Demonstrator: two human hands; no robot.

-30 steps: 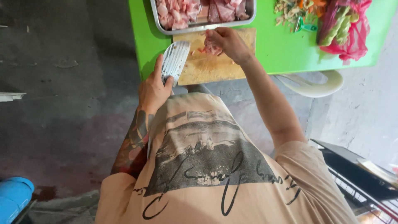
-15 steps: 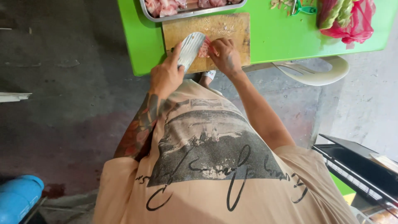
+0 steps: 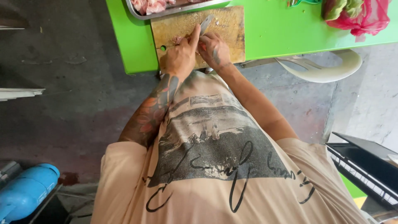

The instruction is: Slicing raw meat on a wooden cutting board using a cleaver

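Note:
My left hand [image 3: 179, 57], on a tattooed arm, grips the handle of a metal cleaver [image 3: 206, 23] whose blade stands edge-down on the wooden cutting board [image 3: 229, 25]. My right hand [image 3: 214, 49] rests right beside it on the board, fingers curled over raw meat that is mostly hidden. A small pink piece of meat [image 3: 177, 39] shows just left of my left hand's fingers. The board lies at the near edge of a bright green table [image 3: 282, 31].
A metal tray of raw pink meat [image 3: 154, 6] sits behind the board. A red mesh bag with greens [image 3: 360, 16] lies at the table's right. A white plastic chair [image 3: 327, 69], a blue container [image 3: 25, 193] and a black crate [image 3: 365, 159] stand on the concrete floor.
The cleaver, held with its flat side showing at the board's left, has come down edge-first onto the board. Both hands have drawn together over the meat.

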